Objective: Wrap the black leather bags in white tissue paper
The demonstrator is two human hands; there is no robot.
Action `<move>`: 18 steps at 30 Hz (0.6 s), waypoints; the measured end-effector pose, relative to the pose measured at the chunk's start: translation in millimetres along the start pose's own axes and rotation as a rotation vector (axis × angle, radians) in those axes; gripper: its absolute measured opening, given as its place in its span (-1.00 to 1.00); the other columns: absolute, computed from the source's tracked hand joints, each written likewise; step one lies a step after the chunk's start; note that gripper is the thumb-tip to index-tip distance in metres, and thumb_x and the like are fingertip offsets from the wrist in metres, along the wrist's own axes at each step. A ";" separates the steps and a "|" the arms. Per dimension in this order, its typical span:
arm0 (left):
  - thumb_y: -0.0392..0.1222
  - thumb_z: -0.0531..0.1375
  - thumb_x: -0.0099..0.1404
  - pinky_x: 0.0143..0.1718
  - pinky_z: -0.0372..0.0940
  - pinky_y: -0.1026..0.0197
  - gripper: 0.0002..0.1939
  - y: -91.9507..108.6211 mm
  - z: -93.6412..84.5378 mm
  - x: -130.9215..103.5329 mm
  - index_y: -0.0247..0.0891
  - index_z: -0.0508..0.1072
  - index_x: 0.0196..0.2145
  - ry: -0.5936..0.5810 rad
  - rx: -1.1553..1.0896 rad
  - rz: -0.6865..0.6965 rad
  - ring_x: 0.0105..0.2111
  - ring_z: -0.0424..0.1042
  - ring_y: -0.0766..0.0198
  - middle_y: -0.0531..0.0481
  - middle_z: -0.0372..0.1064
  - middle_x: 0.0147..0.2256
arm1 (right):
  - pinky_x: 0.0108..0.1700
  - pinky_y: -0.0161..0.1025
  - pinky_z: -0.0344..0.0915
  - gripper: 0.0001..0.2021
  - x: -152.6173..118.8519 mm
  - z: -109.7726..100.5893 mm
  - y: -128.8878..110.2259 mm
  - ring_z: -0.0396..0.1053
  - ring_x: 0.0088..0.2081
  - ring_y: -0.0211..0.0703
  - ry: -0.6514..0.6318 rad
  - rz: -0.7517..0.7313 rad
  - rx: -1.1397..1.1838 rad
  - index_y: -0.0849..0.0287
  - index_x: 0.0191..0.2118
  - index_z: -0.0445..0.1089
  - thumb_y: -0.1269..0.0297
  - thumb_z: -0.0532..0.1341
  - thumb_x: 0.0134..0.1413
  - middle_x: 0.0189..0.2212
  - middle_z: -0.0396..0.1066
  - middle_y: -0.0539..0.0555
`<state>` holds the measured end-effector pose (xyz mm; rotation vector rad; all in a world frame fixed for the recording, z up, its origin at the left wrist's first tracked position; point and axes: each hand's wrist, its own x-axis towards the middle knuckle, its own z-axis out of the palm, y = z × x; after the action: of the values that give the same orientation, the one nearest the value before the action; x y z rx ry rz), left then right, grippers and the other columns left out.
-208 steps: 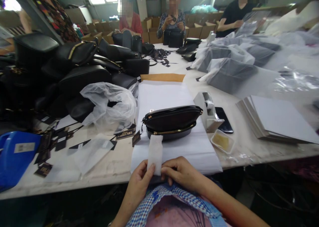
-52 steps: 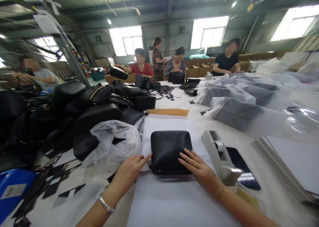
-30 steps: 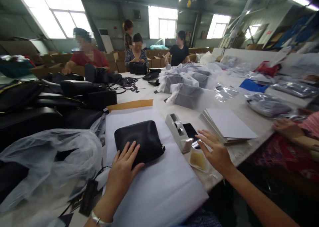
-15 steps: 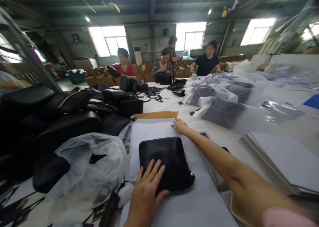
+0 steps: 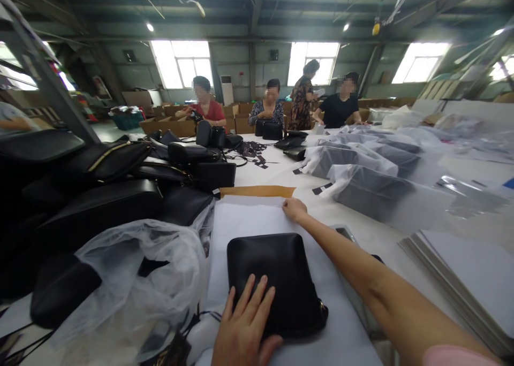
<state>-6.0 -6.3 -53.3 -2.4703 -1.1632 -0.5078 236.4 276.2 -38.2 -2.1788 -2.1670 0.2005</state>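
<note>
A black handbag [image 5: 277, 275] with a gold-coloured fitting at its lower right corner lies flat on a pile of white paper [image 5: 252, 213]. My left hand [image 5: 251, 318] rests on the bag's lower left part, its fingers spread. Stretched forward, my right hand [image 5: 295, 210] has its fingers closed at the far right corner of the white paper. How many sheets it pinches I cannot tell. A strip of brown paper [image 5: 257, 191] sticks out beyond the pile's far edge.
Black bags [image 5: 96, 211] are heaped on the left, beside a crumpled clear plastic bag [image 5: 136, 280]. To the right are a stack of white boards [image 5: 461, 286] and grey items wrapped in translucent film [image 5: 369, 195]. Several people sit or stand across the table.
My right hand's fingers have closed more tightly at the paper's corner. My left hand stays on the handbag. The view has shifted slightly; a person at the back has moved right.
</note>
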 end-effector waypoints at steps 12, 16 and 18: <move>-0.07 0.24 0.27 -0.01 0.43 -0.08 -0.33 3.2 -2.8 0.0 -0.24 0.20 0.28 0.017 -0.001 -0.026 0.18 0.31 -0.06 -0.04 0.15 0.28 | 0.03 0.05 0.36 -0.71 0.2 -4.8 23.7 0.37 0.01 -0.02 0.055 0.096 0.050 0.19 0.04 0.37 0.16 0.20 0.29 0.06 0.34 0.16; -0.04 0.22 0.29 0.00 0.42 -0.02 -0.36 2.2 1.3 -1.3 -0.24 0.21 0.28 0.053 -0.042 -0.024 0.19 0.31 -0.01 -0.06 0.22 0.26 | -0.02 0.00 0.39 -0.74 6.8 -2.6 24.0 0.40 -0.05 -0.06 0.005 0.164 0.065 0.20 0.00 0.38 0.18 0.20 0.29 0.00 0.38 0.14; -0.03 0.21 0.30 0.02 0.40 0.01 -0.37 1.6 2.5 -1.2 -0.23 0.22 0.27 0.066 -0.057 -0.027 0.19 0.30 0.00 -0.06 0.23 0.25 | -0.04 -0.03 0.41 -0.74 9.4 -4.3 23.4 0.42 -0.08 -0.08 -0.018 0.181 0.068 0.21 0.00 0.38 0.18 0.21 0.29 -0.03 0.40 0.14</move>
<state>-5.1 -6.9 -56.2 -2.4686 -1.1725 -0.6331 260.1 285.6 -37.6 -2.3420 -1.9404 0.2998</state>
